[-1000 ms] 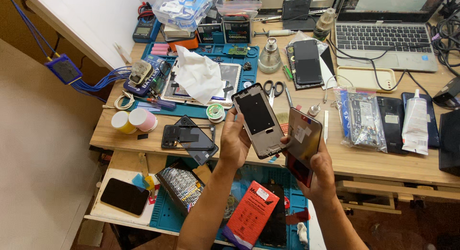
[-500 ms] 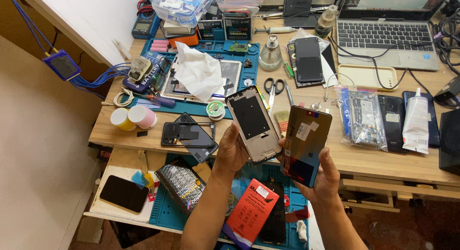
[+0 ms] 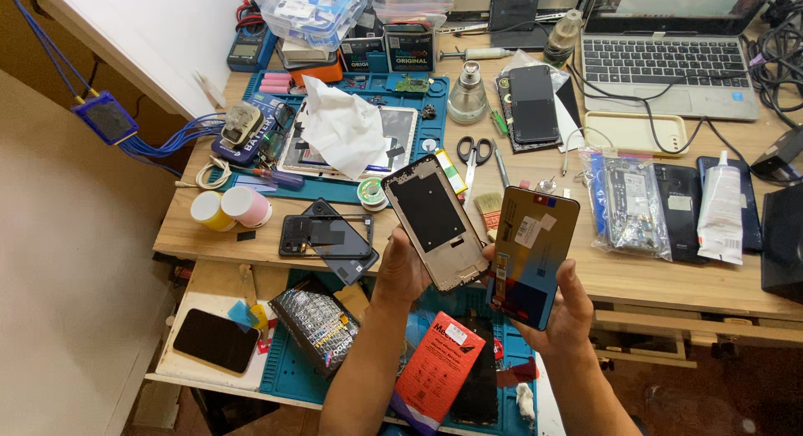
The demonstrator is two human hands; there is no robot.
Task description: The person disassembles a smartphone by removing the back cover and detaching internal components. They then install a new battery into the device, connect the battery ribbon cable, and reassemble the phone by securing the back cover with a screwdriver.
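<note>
Above the near edge of the bench [image 3: 669, 277], between you and the blue mat, two parts are held up side by side.

- Left hand [image 3: 401, 273]: grip closed on the lower end of the phone frame [image 3: 435, 221], a pale metal shell with a dark inner plate, tilted top-left.
- Right hand [image 3: 562, 306]: grip closed around the bottom of the display panel [image 3: 533, 256], back side toward you, stickered, with a flex tail at its lower left.
- Change over the last second: the panel lay low and dark against your palm; now you have turned it upright and raised it level with the frame. The two have drawn apart, edges near but not touching.
- Reading: both parts are presented for comparison; neither is seated in the other.
- Nearby on the bench: scissors [image 3: 474, 149], a brush [image 3: 489, 209], a dark phone back [image 3: 328, 238].
</note>
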